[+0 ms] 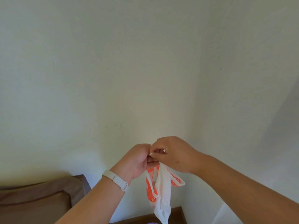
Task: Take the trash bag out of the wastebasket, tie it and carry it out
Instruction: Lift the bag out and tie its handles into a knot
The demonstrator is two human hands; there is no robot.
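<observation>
A thin white plastic bag with orange print [161, 188] hangs limp in front of the white wall. Both of my hands hold its top edge, pressed close together at chest height. My left hand [139, 160], with a pale band on its wrist, pinches the plastic from the left. My right hand [171, 152] grips the same spot from the right, fingers curled in. The bag's lower end dangles down to the bottom of the view. The wastebasket is not in view.
A brown cushion on a dark wooden frame [40, 196] sits at the lower left. A dark wooden surface [176, 214] shows at the bottom centre behind the bag. A white wall [145, 70] with a corner at the right fills the rest.
</observation>
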